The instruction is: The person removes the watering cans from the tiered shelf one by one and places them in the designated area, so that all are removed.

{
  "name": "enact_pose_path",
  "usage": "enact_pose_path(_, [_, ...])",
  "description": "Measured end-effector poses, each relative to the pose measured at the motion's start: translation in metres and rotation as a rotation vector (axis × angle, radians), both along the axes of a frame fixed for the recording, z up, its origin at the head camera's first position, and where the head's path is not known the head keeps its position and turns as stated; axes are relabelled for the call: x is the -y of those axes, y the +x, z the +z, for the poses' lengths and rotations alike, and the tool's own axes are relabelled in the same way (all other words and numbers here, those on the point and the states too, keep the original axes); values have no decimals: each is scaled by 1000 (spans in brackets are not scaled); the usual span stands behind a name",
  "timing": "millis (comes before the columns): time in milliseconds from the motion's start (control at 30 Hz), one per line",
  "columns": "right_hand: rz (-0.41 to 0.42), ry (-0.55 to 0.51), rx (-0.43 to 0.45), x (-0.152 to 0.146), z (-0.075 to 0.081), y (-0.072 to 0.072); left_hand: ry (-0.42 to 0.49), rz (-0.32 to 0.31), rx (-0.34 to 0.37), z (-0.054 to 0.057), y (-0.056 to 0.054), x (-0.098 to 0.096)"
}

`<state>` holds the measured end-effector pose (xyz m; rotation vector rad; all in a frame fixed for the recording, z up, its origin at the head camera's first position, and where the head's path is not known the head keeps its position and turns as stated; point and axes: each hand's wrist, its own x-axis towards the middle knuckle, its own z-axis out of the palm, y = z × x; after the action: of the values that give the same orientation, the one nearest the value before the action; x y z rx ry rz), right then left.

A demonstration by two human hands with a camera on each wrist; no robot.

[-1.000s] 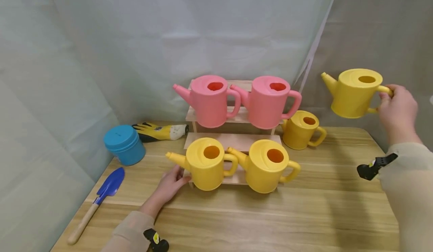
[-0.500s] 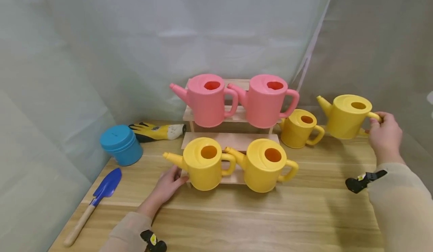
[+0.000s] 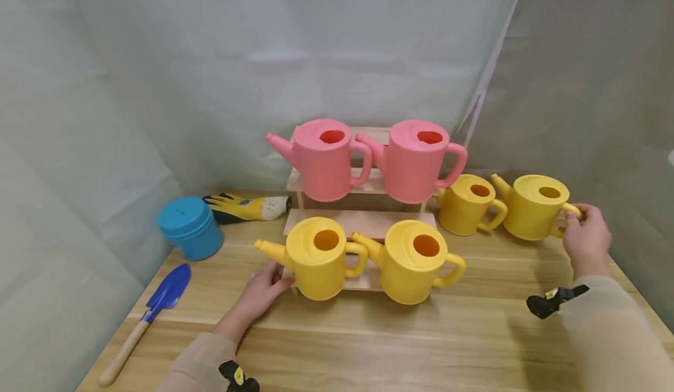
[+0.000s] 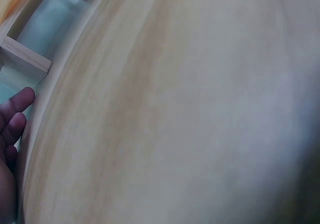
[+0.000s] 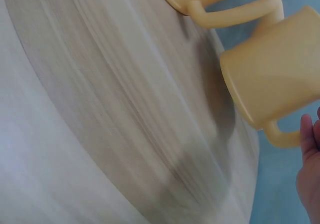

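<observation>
My right hand [image 3: 587,237] grips the handle of a yellow watering can [image 3: 533,213] at the back right of the table. In the right wrist view that can [image 5: 275,69] is close over the wood, its shadow beside its base. Another yellow watering can [image 3: 463,207] stands just left of it. My left hand [image 3: 260,289] holds the lower left corner of a stepped wooden stand [image 3: 368,221], thumb in front, its other fingers partly hidden. Two yellow watering cans, a left one [image 3: 318,269] and a right one [image 3: 408,272], sit on the low step; two pink watering cans [image 3: 325,167] sit higher.
On the left lie a blue-bladed hand trowel [image 3: 163,295] and a yellow-and-black work glove [image 3: 242,206], with a blue lidded tub [image 3: 197,234] between them. Pale cloth [image 3: 295,41] hangs behind the wooden table [image 3: 368,345].
My right hand has lowered the yellow watering can from the air down and slightly left, beside the other can at the back right. The left hand has stayed at the stand.
</observation>
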<state>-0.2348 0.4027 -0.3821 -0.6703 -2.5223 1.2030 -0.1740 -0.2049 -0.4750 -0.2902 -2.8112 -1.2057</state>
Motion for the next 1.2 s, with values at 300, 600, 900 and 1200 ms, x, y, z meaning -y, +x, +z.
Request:
enact_pose_path(300, [-10,-24,16,2,-12,-5,-8,5,1,0,0,-1])
enact_pose_path(600, [-28,-152,-45,6,-23,-7,-17,1,-3,0,-1,0])
enact_pose_path(900, [-53,-249,-56,8,-22,-12,-19,5,3,1,-1,0])
enact_pose_path(1200, [-31,-446,-104,13,-17,-11,-13,5,9,1,-1,-1])
